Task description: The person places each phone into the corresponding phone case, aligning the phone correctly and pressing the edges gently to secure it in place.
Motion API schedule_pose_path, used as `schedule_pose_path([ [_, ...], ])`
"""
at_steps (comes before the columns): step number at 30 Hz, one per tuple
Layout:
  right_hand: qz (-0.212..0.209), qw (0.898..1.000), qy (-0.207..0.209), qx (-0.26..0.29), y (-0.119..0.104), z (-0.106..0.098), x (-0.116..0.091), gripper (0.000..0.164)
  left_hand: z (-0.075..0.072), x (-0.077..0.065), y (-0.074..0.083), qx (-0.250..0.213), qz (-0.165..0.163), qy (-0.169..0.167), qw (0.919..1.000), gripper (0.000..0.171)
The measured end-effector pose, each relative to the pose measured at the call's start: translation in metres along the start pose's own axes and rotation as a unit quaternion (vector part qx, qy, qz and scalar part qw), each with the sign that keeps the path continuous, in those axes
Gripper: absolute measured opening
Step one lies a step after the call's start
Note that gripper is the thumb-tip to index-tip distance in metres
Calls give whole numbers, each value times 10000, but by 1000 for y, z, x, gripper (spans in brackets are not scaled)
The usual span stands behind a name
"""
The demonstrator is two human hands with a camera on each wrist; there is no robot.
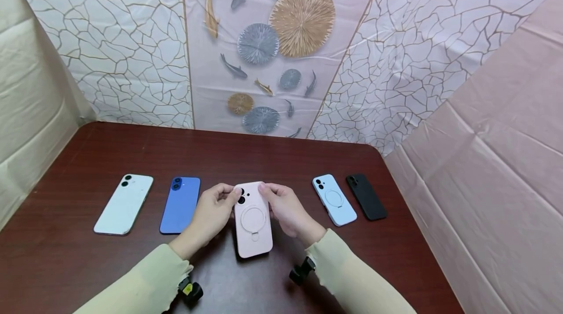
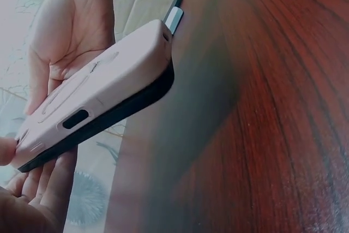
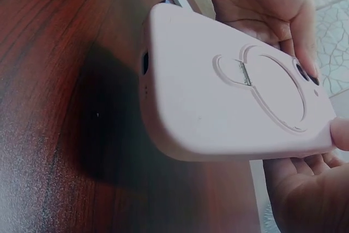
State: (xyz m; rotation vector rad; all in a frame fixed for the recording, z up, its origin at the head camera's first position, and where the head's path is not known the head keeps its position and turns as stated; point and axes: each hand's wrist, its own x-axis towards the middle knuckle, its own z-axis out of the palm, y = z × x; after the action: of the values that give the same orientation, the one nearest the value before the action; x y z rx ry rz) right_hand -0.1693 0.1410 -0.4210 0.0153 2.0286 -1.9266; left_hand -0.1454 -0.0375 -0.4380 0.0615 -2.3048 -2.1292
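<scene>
A pink phone case [image 1: 255, 240] with a ring stand on its back is held above the table, back side up. My left hand [image 1: 212, 217] pinches its upper left corner, thumb beside the camera lenses and fingers underneath. On the upper right corner lies the thumb of my right hand [image 1: 287, 210], which grips that side with its fingers below. The left wrist view shows a dark layer [image 2: 122, 110] along the underside of the pink case, apparently a phone in it. Its screen side is hidden. The right wrist view shows the ring stand [image 3: 275, 88] folded flat.
On the brown table [image 1: 272, 157], a white phone [image 1: 120, 209] and a blue phone [image 1: 179, 209] lie to the left. A light blue case with a ring [image 1: 339, 209] and a black phone or case [image 1: 368, 199] lie to the right. A patterned cloth [image 1: 220, 94] hangs behind.
</scene>
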Motion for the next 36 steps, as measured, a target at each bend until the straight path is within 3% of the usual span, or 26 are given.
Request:
schedule_pose_path([
  [6, 168, 9998, -63, 27, 3, 0, 0, 42, -1, 0, -1, 156, 171, -42, 9997, 26],
  [13, 184, 9998, -55, 32, 3, 0, -1, 42, -4, 0, 2, -186, 143, -450, 9987, 24],
  [21, 247, 9996, -117, -4, 2, 3, -2, 43, -4, 0, -3, 216, 852, -80, 9961, 13],
  [24, 283, 9995, -135, 27, 2, 4, -2, 42, -4, 1, -3, 289, 928, 17, 9953, 12],
  [26, 266, 9995, -162, 43, 2, 4, -2, 41, -4, 1, -2, 221, 778, 37, 9967, 13],
  [30, 183, 9997, -144, 6, 3, 4, -1, 39, -4, 0, 0, -99, 118, -56, 9999, 18],
  [33, 124, 9998, -108, -61, 4, 3, -1, 36, -3, -1, 2, -450, -300, -195, 9983, 20],
  [36, 27, 9998, -116, -130, 4, 3, -2, 36, -3, 0, 3, -756, -487, -215, 9957, 19],
])
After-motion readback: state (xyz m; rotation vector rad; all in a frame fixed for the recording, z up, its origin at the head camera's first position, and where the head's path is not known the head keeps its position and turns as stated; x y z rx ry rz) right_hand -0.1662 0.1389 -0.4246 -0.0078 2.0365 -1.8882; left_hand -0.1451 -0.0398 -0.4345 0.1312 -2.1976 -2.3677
